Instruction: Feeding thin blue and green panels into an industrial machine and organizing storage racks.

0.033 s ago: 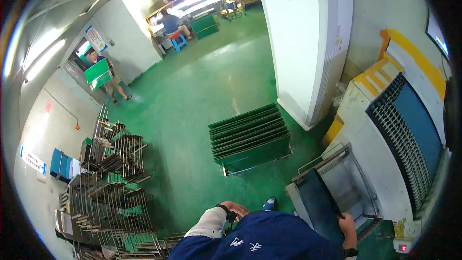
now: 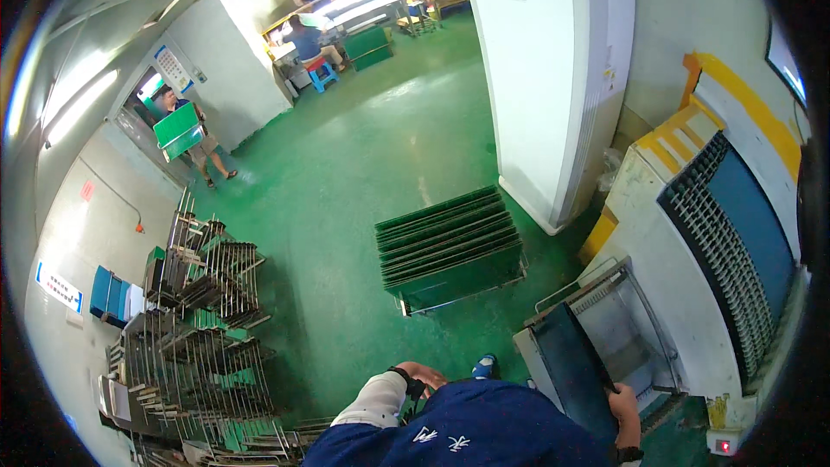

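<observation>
At the lower right, my right hand (image 2: 624,406) is closed on the edge of a dark blue panel (image 2: 575,367). The panel stands on edge in a metal rack beside the conveyor machine. My left hand (image 2: 422,375) is bent in close to my body, below a white sleeve and a dark wrist band. Its fingers are partly hidden by my dark blue shirt, so I cannot make out whether it holds anything.
A rack of upright green panels (image 2: 450,251) stands on the green floor ahead. Metal racks (image 2: 207,320) are piled at left. A white cabinet (image 2: 553,78) and a roller machine (image 2: 726,251) line the right. A person (image 2: 203,143) carries a green panel at far left; others sit at a lit bench.
The person at the far left has shifted slightly to the right with the green panel. My hands and the dark blue panel look unmoved.
</observation>
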A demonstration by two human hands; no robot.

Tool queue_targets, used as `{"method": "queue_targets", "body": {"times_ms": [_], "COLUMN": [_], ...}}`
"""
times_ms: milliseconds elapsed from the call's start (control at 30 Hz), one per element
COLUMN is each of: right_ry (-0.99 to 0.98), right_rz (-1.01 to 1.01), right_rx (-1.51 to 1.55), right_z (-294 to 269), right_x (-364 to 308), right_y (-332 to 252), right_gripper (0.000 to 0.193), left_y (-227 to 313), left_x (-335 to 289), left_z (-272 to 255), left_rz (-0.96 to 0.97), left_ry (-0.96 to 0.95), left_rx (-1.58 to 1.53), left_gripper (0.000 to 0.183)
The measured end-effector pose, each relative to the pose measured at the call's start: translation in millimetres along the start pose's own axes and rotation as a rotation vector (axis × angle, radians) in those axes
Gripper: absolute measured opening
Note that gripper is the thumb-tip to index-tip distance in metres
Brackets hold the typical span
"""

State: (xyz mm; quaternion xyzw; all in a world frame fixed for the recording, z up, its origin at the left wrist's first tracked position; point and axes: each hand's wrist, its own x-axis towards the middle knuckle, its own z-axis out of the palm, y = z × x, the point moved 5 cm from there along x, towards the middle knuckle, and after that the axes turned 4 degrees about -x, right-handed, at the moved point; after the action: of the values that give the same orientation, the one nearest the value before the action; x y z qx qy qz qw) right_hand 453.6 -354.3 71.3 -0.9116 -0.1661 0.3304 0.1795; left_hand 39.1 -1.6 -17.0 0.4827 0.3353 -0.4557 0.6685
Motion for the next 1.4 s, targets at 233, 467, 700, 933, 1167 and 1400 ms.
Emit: {"method": "queue_targets", "body": {"times_ms": [233,467,700,933,1167,1400], "right_ry": [0.0,0.042,-0.024,0.017,0.017,-0.026], "right_rz": [0.024,-0.072,0.024,-0.05,-0.016,0.0], "right_rx": [-0.01,-0.014,0.045,0.04,0.048,0.053], "right_z": [-0.3,19.4,2.4,18.1,8.7,-6.3], "right_x": [-1.0,19.5,-3.4,19.8,4.9,-16.2], "right_y": [-3.8,32.4,-6.4,29.1,11.3,-23.9], "right_gripper": [0.035,0.032,0.034,0.038,0.038,0.034], "left_y": [-10.3,-10.9,-25.7,-22.5,-32.2,-26.1], "left_x": [4.1,10.8,16.0,15.5,29.7,23.3], "left_z": [2.8,0.6,2.7,1.8,-7.9,-7.0], "left_rz": [0.018,0.029,0.02,0.026,0.008,0.0], "left_ry": [0.018,0.001,0.01,-0.019,0.006,0.016], "left_rx": [-0.063,-0.067,-0.124,-0.089,-0.108,-0.089], "left_gripper": [0.08,0.079,0.08,0.084,0.089,0.087]}}
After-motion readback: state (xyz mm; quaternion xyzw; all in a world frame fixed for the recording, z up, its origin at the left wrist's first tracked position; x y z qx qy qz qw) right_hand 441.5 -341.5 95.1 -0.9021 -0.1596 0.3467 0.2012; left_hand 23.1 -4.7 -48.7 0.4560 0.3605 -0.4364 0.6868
